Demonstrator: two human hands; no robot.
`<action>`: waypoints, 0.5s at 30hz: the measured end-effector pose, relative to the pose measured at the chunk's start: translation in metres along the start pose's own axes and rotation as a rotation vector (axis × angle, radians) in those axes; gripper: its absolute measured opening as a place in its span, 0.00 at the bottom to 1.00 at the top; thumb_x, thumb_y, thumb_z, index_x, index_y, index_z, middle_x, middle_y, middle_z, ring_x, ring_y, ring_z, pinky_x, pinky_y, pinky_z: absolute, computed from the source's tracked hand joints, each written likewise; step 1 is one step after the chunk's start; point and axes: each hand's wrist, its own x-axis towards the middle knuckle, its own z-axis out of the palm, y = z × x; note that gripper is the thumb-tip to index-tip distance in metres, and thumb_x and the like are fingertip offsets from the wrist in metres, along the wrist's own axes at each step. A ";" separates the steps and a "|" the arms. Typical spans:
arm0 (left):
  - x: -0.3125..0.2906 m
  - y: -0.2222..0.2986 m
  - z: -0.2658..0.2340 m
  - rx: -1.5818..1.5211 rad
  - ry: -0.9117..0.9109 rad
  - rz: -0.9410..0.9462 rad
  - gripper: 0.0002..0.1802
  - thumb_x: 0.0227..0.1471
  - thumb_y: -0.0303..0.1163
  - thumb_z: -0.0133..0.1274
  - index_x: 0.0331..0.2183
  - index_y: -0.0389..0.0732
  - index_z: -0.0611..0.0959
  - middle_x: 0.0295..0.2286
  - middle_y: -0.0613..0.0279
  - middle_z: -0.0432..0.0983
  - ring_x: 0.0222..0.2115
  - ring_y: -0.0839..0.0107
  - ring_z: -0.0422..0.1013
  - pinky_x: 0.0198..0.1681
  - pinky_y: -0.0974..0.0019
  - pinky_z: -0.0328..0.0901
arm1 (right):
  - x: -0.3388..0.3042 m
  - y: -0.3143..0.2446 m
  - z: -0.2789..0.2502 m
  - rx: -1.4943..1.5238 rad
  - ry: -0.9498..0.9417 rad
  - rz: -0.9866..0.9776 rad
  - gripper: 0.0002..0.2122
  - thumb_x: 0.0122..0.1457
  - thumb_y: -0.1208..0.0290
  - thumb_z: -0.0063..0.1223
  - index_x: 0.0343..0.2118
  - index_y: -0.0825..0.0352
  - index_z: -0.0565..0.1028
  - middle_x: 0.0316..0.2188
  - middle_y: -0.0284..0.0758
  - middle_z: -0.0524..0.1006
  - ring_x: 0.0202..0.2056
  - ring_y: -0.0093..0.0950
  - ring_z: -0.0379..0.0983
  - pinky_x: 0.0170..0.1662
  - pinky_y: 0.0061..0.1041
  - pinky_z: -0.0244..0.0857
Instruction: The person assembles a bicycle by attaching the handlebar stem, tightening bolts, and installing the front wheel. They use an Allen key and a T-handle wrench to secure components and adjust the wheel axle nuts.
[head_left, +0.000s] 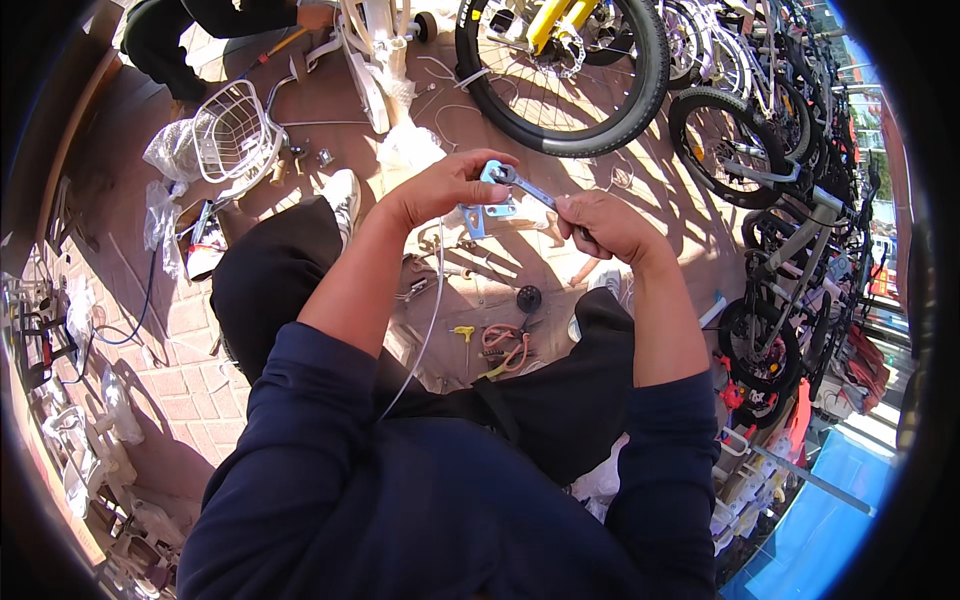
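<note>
A brick-paved floor (190, 400) is seen from above, with a row of parked bicycles (780, 200) lined along its right edge and a large black bicycle wheel (565, 75) standing at its top edge. A white wire basket (235, 130) lies toward the floor's top left corner, beside clear plastic wrapping. Both forearms, in dark blue sleeves pushed up to the elbows, are raised from the lower edge over black-trousered knees and brought together at the middle. The left hand (440, 190) is bent at the wrist, its grip clenched with thumb and fingers around a small blue metal bracket (490, 205). The right hand (605, 225) is closed with its grip around the shaft of a silver spanner (525, 187), whose open head is set against the top of the bracket, just beside the left fingertips. Bracket and spanner are held in the air above the floor. Between the knees on the floor lie red-handled pliers (505, 345) and a small yellow-handled tool (464, 333).
</note>
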 end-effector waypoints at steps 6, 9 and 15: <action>0.007 -0.014 0.000 0.244 0.021 -0.062 0.37 0.46 0.37 0.71 0.55 0.38 0.74 0.45 0.63 0.75 0.48 0.71 0.69 0.56 0.66 0.63 | -0.016 0.016 0.054 0.356 0.023 -0.069 0.18 0.71 0.56 0.45 0.31 0.68 0.74 0.11 0.33 0.71 0.08 0.18 0.60 0.13 0.17 0.52; 0.006 -0.013 0.004 0.242 0.031 -0.040 0.38 0.42 0.35 0.74 0.54 0.39 0.74 0.44 0.63 0.75 0.48 0.71 0.70 0.55 0.65 0.63 | -0.018 0.013 0.090 0.445 0.135 -0.049 0.16 0.72 0.58 0.43 0.33 0.67 0.73 0.13 0.34 0.73 0.09 0.18 0.62 0.13 0.16 0.53; 0.009 -0.016 0.012 0.190 0.068 -0.013 0.27 0.37 0.31 0.73 0.40 0.42 0.77 0.34 0.69 0.73 0.36 0.74 0.67 0.43 0.69 0.64 | -0.008 0.026 0.082 0.404 0.201 -0.044 0.17 0.71 0.57 0.44 0.30 0.65 0.72 0.12 0.30 0.68 0.09 0.16 0.56 0.12 0.17 0.48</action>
